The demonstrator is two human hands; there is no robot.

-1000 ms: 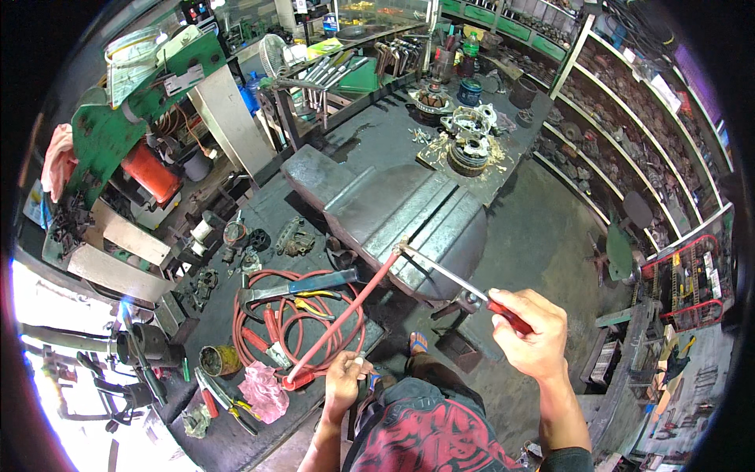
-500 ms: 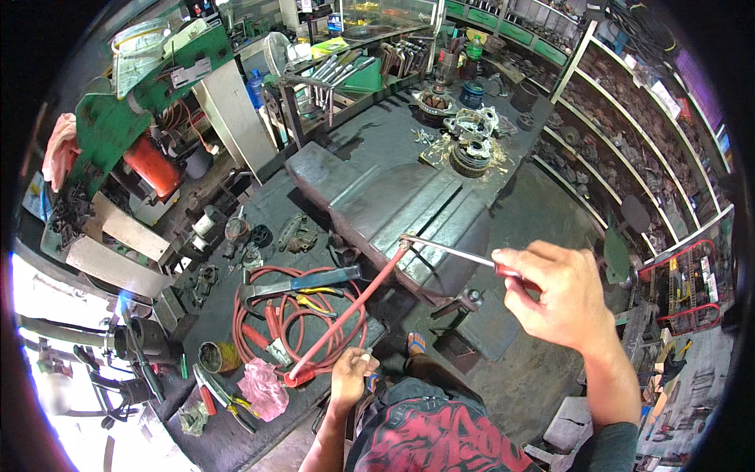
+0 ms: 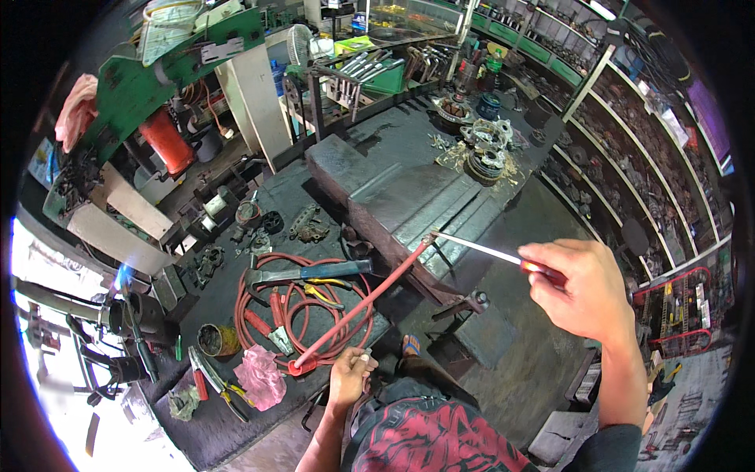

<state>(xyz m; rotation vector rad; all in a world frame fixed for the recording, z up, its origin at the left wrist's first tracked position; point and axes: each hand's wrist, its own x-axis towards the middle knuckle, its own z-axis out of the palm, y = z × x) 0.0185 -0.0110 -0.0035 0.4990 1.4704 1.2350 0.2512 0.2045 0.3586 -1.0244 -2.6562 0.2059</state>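
Note:
My right hand (image 3: 586,289) is closed around the red handle of a screwdriver (image 3: 481,248). The shaft points left, and its tip meets, or nearly meets, the upper end of a long red rod (image 3: 366,300). The rod slants across the view from a wider red end piece at the bench's near edge. Low in the middle, my left hand (image 3: 351,377) is closed, thumb against fingers; a pale spot shows there, too small to name. Left of the rod lie a coiled red hose or cable (image 3: 263,271), a blue-handled hammer (image 3: 314,271) and yellow-handled pliers (image 3: 324,295).
A pink rag (image 3: 260,379), a tin (image 3: 218,341) and more pliers (image 3: 220,385) lie on the near left of the bench. A blue flame (image 3: 123,277) burns at far left. Metal parts (image 3: 484,161) stand on the far bench. Shelves (image 3: 621,149) line the right.
The whole view has shifted, so the bench sits a little farther right. The screwdriver's tip stays by the rod's upper end, with its handle tilted slightly lower. My left hand keeps its closed pose.

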